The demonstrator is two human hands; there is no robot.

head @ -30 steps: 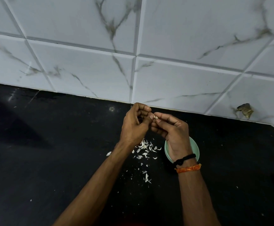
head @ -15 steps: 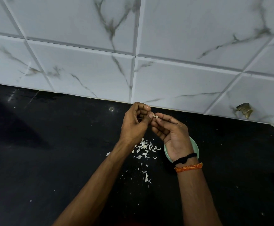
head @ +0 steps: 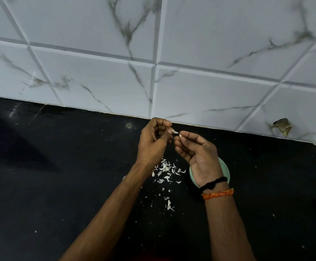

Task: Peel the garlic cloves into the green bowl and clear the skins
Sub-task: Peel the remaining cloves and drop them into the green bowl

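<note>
Both hands are raised above the black counter point(head: 59, 185), near the wall. My left hand point(head: 153, 142) has its fingers curled and pinches a thin white skin flake point(head: 175, 131) between thumb and forefinger. My right hand point(head: 198, 153) pinches a small pale garlic clove point(head: 180, 136) at its fingertips, a little apart from the flake. The green bowl point(head: 225, 170) stands on the counter under my right wrist, and only its rim shows. A pile of white garlic skins point(head: 166, 170) lies on the counter between my forearms.
A white marble-tiled wall point(head: 191, 87) rises right behind the hands. A brownish broken fitting point(head: 282, 126) sticks out of the wall at right. More small skin scraps point(head: 169, 204) trail toward me on the counter. The wall turns a corner at far right.
The hands have drawn slightly apart. The skin flake has come away in my left hand while the clove stays in my right fingertips.
</note>
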